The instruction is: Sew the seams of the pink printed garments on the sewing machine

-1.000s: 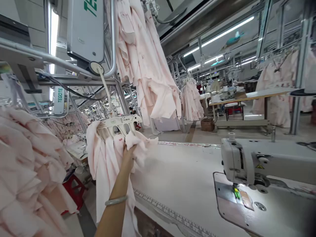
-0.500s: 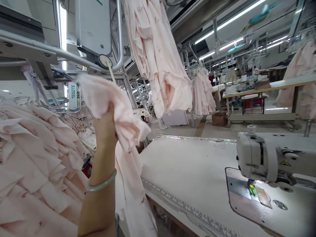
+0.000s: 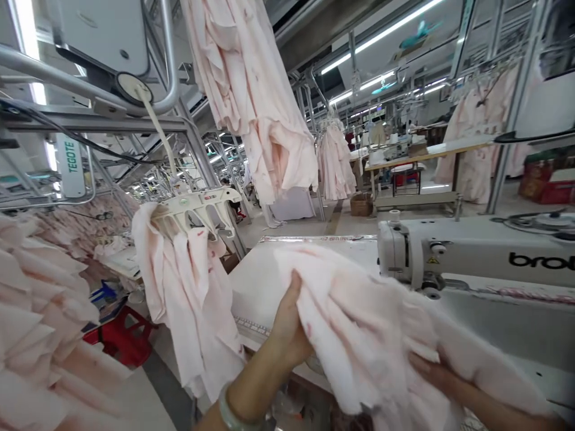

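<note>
A pale pink cloth piece (image 3: 354,323) with small reddish prints is spread between my two hands, above the front of the sewing table. My left hand (image 3: 291,326), with a pale bangle at the wrist, is closed on its left edge, thumb on top. On the cloth's right part is my right hand (image 3: 433,374), its fingers partly hidden in the folds and closed on it. To the left, more pale pink pieces (image 3: 193,299) hang from a white clip hanger (image 3: 197,209). Behind the held cloth stands a white sewing machine (image 3: 471,245), its needle area covered from view.
Overhead hangs a long bundle of pink pieces (image 3: 265,102), and a thick stack of them (image 3: 36,335) fills the left edge. A metal rail (image 3: 90,84) crosses the upper left. Below are a red stool (image 3: 126,338) and the table's ruler edge (image 3: 251,326).
My left hand has come down and right from the raised position, bringing the cloth over the table. My right hand has entered and taken hold. The view has turned right; the clip hanger is now visible.
</note>
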The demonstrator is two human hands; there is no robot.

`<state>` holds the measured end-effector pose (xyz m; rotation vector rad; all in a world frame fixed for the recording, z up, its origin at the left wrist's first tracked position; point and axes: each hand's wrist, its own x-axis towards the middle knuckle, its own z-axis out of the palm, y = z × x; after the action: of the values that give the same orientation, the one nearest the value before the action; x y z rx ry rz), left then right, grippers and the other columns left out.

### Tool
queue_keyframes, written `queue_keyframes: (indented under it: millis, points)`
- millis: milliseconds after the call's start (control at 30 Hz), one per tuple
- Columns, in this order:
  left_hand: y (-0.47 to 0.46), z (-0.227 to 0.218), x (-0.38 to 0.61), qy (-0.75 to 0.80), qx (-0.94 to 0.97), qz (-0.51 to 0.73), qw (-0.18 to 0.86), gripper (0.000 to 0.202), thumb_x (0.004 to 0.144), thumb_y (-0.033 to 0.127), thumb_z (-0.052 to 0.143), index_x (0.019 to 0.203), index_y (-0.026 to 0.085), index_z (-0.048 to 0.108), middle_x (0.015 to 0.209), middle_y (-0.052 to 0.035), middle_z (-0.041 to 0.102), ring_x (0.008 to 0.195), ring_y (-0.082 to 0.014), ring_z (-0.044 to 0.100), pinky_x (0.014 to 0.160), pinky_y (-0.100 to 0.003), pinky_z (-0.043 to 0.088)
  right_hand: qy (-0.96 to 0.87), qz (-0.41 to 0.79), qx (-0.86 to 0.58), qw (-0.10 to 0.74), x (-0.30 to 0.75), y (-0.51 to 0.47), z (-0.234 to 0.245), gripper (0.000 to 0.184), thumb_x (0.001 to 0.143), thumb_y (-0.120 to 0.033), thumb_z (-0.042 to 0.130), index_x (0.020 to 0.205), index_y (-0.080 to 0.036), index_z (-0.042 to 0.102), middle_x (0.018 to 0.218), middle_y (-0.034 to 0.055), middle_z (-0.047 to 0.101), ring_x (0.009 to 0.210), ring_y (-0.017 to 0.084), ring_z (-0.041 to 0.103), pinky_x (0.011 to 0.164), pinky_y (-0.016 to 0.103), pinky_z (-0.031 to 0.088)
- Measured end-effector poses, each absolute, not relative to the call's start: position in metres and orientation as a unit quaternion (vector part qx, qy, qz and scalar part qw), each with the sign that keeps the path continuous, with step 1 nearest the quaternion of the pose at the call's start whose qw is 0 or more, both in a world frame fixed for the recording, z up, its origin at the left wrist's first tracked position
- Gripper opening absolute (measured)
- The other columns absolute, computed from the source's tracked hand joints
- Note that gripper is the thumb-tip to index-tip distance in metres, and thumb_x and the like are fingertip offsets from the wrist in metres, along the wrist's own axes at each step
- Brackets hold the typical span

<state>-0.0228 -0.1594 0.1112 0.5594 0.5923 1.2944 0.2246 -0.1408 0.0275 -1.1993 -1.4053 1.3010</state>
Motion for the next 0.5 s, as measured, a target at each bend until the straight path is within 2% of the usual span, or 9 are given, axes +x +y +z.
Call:
queue_keyframes:
  millis: [67, 133, 200, 233, 267, 333, 400, 500]
  points:
    - [-0.163, 0.079, -0.037, 0.274, 0.206, 0.57, 0.747, 0.079, 0.093, 0.077, 0.047, 0.119, 0.008, 0.072, 0.101, -0.0186, 0.078, 0.102, -0.0357, 0.073, 0.108, -0.051, 0.047, -0.558, 0.522, -0.498, 0.411, 0.225, -0.131, 0.042, 0.057, 0.077, -0.071, 0.072, 0.117, -0.029, 0.077, 0.116, 0.0024, 0.078, 0.117, 0.038, 0.069, 0.092, 0.041, 0.063]
    - [-0.172, 0.047, -0.046, 0.305, 0.169, 0.554, 0.756, 0.085, 0.09, 0.081, 0.047, 0.112, 0.003, 0.073, 0.092, -0.0204, 0.077, 0.094, -0.0363, 0.074, 0.104, -0.052, 0.049, -0.652, 0.485, -0.46, 0.359, 0.223, -0.116, 0.048, 0.056, 0.082, -0.071, 0.066, 0.113, -0.026, 0.078, 0.107, 0.0056, 0.08, 0.11, 0.038, 0.072, 0.088, 0.043, 0.064]
    - [-0.186, 0.019, -0.049, 0.336, 0.166, 0.559, 0.739, 0.079, 0.093, 0.076, 0.048, 0.119, 0.005, 0.071, 0.098, -0.0196, 0.077, 0.099, -0.0358, 0.072, 0.103, -0.05, 0.049, -0.749, 0.368, -0.434, 0.339, 0.221, -0.1, 0.041, 0.055, 0.084, -0.068, 0.061, 0.113, -0.024, 0.077, 0.108, 0.0086, 0.079, 0.115, 0.041, 0.069, 0.092, 0.048, 0.063]
    - [-0.195, 0.009, -0.05, 0.353, 0.186, 0.554, 0.731, 0.078, 0.093, 0.075, 0.047, 0.125, 0.008, 0.069, 0.104, -0.0187, 0.077, 0.104, -0.0359, 0.071, 0.103, -0.05, 0.049, -0.783, 0.278, -0.432, 0.35, 0.22, -0.094, 0.032, 0.056, 0.081, -0.067, 0.063, 0.114, -0.024, 0.077, 0.115, 0.0103, 0.078, 0.121, 0.043, 0.065, 0.097, 0.052, 0.06]
    - [-0.204, 0.003, -0.051, 0.373, 0.229, 0.536, 0.722, 0.079, 0.093, 0.077, 0.043, 0.13, 0.011, 0.067, 0.11, -0.0179, 0.076, 0.109, -0.0365, 0.07, 0.102, -0.051, 0.05, -0.809, 0.201, -0.428, 0.348, 0.22, -0.09, 0.021, 0.058, 0.081, -0.065, 0.063, 0.121, -0.024, 0.075, 0.127, 0.012, 0.073, 0.127, 0.044, 0.06, 0.102, 0.057, 0.056]
    - [-0.223, 0.002, -0.056, 0.422, 0.396, 0.436, 0.689, 0.084, 0.092, 0.082, 0.034, 0.137, 0.017, 0.063, 0.12, -0.0164, 0.073, 0.114, -0.0376, 0.068, 0.097, -0.053, 0.054, -0.855, 0.099, -0.391, 0.325, 0.222, -0.091, -0.006, 0.06, 0.086, -0.061, 0.061, 0.131, -0.023, 0.07, 0.14, 0.0145, 0.065, 0.127, 0.045, 0.061, 0.099, 0.063, 0.057]
    - [-0.239, 0.012, -0.065, 0.458, 0.576, 0.296, 0.609, 0.073, 0.097, 0.075, 0.038, 0.141, 0.021, 0.059, 0.127, -0.0147, 0.07, 0.114, -0.0346, 0.067, 0.092, -0.053, 0.058, -0.893, 0.057, -0.339, 0.291, 0.225, -0.098, -0.027, 0.048, 0.091, -0.05, 0.058, 0.133, -0.029, 0.069, 0.138, 0.0104, 0.066, 0.122, 0.04, 0.065, 0.093, 0.059, 0.061]
    - [-0.254, 0.036, -0.08, 0.472, 0.664, 0.192, 0.548, 0.044, 0.101, 0.048, 0.061, 0.133, 0.019, 0.06, 0.13, -0.0105, 0.063, 0.111, -0.0265, 0.066, 0.093, -0.047, 0.058, -0.924, 0.037, -0.297, 0.238, 0.225, -0.109, -0.034, 0.054, 0.091, -0.048, 0.061, 0.143, -0.033, 0.062, 0.147, 0.0083, 0.058, 0.127, 0.042, 0.061, 0.09, 0.062, 0.062]
